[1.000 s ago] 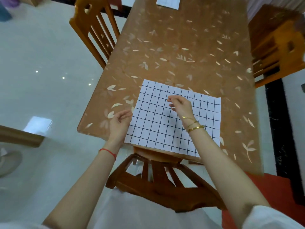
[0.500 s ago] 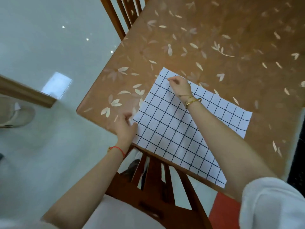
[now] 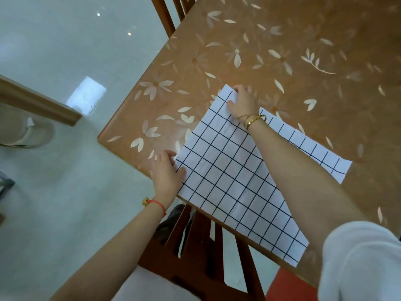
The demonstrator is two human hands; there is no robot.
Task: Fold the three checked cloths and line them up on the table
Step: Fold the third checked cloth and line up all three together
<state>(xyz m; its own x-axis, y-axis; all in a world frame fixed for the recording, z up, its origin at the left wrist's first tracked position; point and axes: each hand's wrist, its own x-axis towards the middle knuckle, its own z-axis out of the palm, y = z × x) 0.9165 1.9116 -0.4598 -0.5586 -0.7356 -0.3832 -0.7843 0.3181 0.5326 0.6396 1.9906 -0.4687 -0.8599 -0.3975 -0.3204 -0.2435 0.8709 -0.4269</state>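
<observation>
Touching checked cloth (image 3: 227, 170) corners, left hand (image 3: 167, 172) near, right hand (image 3: 242, 103) far

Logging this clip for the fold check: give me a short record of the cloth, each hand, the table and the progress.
cloth: one checked cloth in view, spread flat, reaching the table's near edge
table: brown table with a petal pattern
left hand: left hand at the cloth's near left corner, thumb on it; hold unclear
right hand: right hand with fingers curled on the far left corner
chair: wooden chair below the near edge
progress: no fold made yet
</observation>
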